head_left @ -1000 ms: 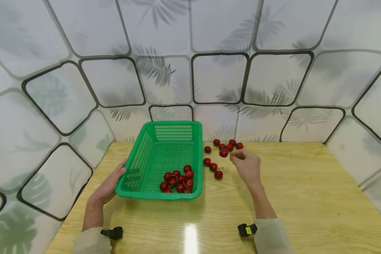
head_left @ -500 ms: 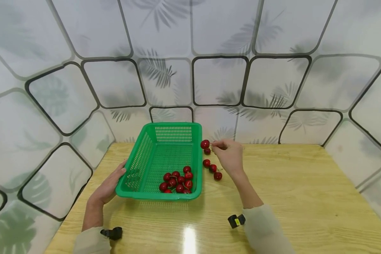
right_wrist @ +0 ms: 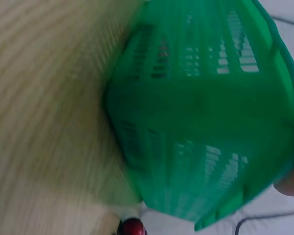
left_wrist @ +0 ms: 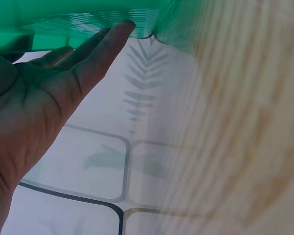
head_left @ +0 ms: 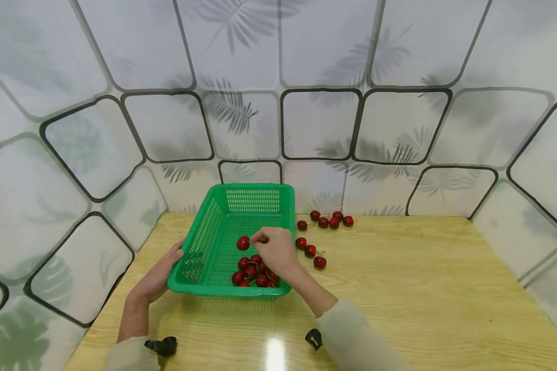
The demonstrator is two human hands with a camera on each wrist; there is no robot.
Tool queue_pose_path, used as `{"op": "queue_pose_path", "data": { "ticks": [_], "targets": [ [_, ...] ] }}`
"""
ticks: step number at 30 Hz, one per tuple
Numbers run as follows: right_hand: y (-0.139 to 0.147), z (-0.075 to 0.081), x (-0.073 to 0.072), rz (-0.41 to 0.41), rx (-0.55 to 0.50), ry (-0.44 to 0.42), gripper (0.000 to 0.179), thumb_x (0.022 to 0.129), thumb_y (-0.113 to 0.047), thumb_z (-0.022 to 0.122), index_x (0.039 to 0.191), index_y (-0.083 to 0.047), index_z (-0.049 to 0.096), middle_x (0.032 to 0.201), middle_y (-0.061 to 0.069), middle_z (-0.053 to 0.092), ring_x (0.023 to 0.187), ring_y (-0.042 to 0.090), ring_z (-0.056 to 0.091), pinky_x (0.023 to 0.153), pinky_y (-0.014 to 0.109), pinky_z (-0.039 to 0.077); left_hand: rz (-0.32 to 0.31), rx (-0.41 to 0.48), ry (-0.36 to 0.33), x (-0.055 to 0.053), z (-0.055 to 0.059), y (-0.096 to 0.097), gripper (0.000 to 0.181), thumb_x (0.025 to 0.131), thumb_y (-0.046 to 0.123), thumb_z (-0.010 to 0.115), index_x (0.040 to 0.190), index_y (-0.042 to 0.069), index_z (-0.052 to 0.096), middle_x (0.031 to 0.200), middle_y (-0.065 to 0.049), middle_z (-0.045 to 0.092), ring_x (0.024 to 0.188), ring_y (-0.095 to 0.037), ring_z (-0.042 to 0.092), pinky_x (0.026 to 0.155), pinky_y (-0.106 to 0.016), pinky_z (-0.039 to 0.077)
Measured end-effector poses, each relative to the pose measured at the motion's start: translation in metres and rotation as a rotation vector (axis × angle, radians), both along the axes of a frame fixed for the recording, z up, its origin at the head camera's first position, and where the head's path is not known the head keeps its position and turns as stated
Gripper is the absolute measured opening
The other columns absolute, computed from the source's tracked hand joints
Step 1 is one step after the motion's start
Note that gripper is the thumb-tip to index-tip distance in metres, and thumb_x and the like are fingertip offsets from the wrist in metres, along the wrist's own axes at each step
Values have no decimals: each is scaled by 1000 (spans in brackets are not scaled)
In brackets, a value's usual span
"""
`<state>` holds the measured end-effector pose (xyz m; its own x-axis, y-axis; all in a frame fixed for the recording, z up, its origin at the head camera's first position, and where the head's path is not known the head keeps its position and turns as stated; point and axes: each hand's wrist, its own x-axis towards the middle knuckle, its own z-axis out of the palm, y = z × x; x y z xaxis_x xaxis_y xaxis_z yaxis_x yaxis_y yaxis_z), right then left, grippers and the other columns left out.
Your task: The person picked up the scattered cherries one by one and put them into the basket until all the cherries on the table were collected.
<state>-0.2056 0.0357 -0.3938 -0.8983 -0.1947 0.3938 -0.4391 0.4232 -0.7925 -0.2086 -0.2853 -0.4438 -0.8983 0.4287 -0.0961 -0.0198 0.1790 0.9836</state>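
Note:
My right hand (head_left: 276, 250) pinches the stem of a dark red cherry (head_left: 243, 243) and holds it above the inside of a green plastic basket (head_left: 180, 281). Beneath it, several cherries (head_left: 250, 272) lie in the basket's near right corner, partly covered by my right hand. In the right wrist view, the basket wall (right_wrist: 201, 103) blocks most of the sight and only a bit of the hand (right_wrist: 291, 183) shows at the edge. At the basket's left side rests my left hand (head_left: 159, 273); the left wrist view has its fingers (left_wrist: 105, 56) extended against the outer wall.
Several cherries (head_left: 323, 222) with stems lie on the wooden table (head_left: 413, 288) behind and right of the basket. A shorter row of cherries (head_left: 310, 251) sits close to its right wall. A patterned wall covering (head_left: 325, 123) rises behind the table.
My right hand has carried the cherry leftward from the loose cherries on the table, over the basket's right rim, to above its inside. My left hand stays at the basket's left side.

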Motion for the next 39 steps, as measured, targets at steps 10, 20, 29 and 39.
{"op": "queue_pose_path", "data": {
  "ticks": [10, 20, 29, 39],
  "targets": [
    [-37, -18, 9, 146, 496, 37, 21, 85, 5, 66, 82, -12, 79, 83, -2, 75, 70, 8, 65, 55, 15, 45, -15, 16, -23, 2, 1, 2, 66, 111, 41, 20, 159, 7, -11, 144, -38, 26, 98, -15, 63, 83, -29, 52],
    [-44, -23, 1, 218, 605, 13, 29, 82, 11, 64, 78, -13, 79, 81, -3, 73, 73, 11, 65, 59, 15, 47, 15, 1, -33, 3, 3, 3, 67, 111, 42, 21, 159, 7, -10, 145, -37, 26, 97, -15, 63, 83, -29, 52],
    [-45, -24, -2, 277, 583, -34, 24, 82, 10, 67, 80, -10, 79, 84, -1, 74, 71, 7, 63, 57, 13, 45, 14, -7, -33, 3, 6, 3, 67, 111, 42, 21, 159, 7, -10, 147, -37, 24, 98, -15, 62, 83, -28, 52],
    [-45, -25, -5, 284, 596, -84, 14, 83, 1, 74, 79, -11, 75, 82, -3, 71, 71, 8, 61, 60, 16, 46, 10, -12, -21, 2, 6, 3, 67, 111, 41, 20, 159, 4, -8, 142, -35, 31, 97, -15, 64, 83, -29, 53]
  ]
}}
